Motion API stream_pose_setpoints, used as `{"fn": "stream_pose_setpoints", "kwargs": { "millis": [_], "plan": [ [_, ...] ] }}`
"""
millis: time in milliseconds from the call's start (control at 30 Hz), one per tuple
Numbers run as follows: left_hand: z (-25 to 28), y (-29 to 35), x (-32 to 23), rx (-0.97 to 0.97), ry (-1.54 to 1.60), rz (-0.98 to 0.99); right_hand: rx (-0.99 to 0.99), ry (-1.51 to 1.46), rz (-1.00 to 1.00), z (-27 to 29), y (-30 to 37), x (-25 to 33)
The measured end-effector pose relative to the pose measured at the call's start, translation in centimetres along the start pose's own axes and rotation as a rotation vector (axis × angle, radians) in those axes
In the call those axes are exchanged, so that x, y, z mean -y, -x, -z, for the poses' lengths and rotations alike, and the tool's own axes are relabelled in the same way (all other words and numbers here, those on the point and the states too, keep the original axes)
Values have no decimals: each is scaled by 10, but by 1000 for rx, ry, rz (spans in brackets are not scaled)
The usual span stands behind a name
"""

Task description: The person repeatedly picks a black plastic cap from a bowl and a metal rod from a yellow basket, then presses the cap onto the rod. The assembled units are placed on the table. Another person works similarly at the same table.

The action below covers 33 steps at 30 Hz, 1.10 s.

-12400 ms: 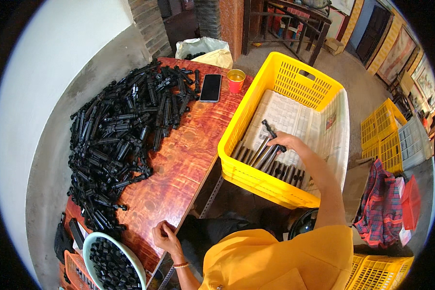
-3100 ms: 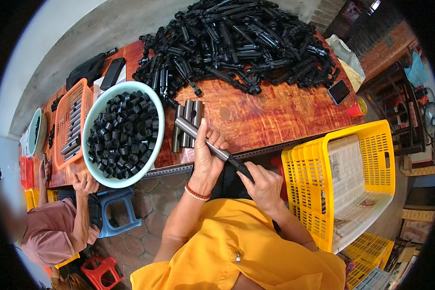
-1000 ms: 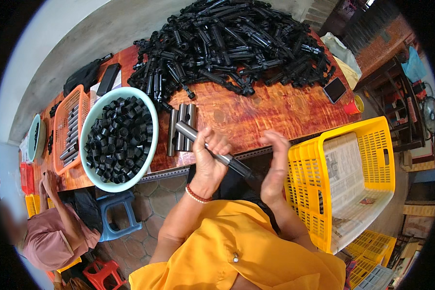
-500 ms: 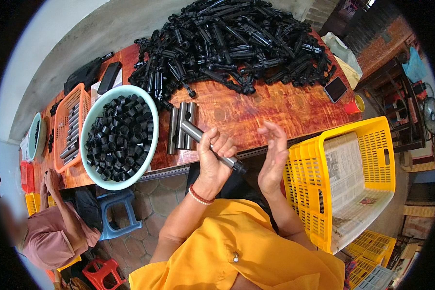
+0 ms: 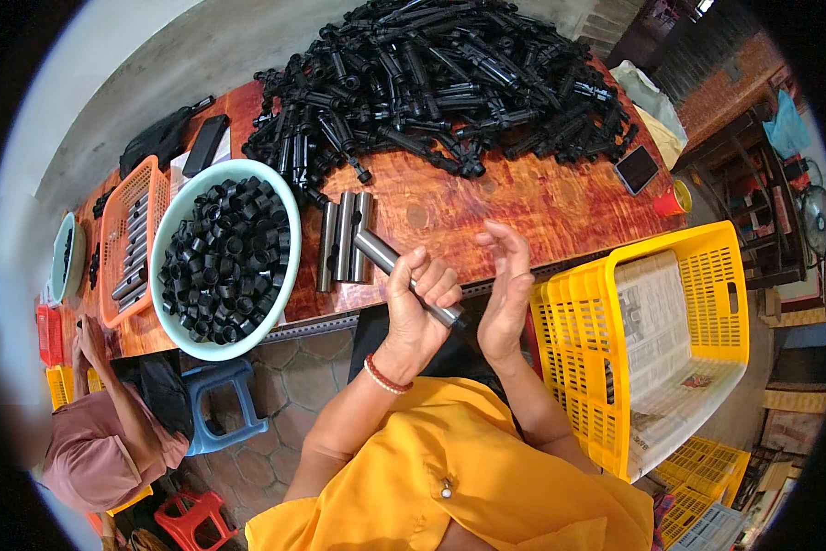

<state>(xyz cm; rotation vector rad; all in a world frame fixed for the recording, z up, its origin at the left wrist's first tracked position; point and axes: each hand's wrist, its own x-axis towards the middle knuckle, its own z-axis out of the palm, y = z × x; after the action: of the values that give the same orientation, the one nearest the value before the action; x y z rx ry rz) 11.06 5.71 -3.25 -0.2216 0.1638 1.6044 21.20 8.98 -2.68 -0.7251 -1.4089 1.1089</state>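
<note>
My left hand [image 5: 419, 298] is wrapped round a silver metal tube [image 5: 376, 249], held slantwise over the table's front edge. Its upper end points to the far left, and a dark end piece shows below my fist. Close beside that lower end, my right hand [image 5: 505, 294] is raised with its fingers loosely bent and apart, and I see nothing in it. Three similar metal tubes [image 5: 344, 237] lie side by side on the table, just left of the held one. A pale green basin [image 5: 295, 230] full of short black plastic rings [image 5: 220, 257] stands left of them.
A large heap of black jointed parts [image 5: 431, 83] covers the back of the reddish wooden table [image 5: 523, 202]. An orange basket [image 5: 110, 248] with metal tubes is at far left, near a seated person [image 5: 110, 450]. A newspaper-lined yellow crate [image 5: 578, 358] stands right; a phone [image 5: 637, 171] lies behind it.
My left hand has shifted slightly to the right with the tube. My right hand has moved a little left, nearer the tube's lower end.
</note>
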Motion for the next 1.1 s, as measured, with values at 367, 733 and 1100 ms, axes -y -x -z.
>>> {"fn": "stream_pose_setpoints", "kwargs": {
  "millis": [367, 733, 1100],
  "plan": [
    [5, -3, -9, 26, 1, 25, 4, 2, -38, 3, 12, -17],
    [38, 42, -35, -160, -849, -390, 238, 227, -107, -13, -6, -17],
    [62, 84, -53, -315, -773, -488, 913, 358, 532, -183, -51, -15]
  ]
}}
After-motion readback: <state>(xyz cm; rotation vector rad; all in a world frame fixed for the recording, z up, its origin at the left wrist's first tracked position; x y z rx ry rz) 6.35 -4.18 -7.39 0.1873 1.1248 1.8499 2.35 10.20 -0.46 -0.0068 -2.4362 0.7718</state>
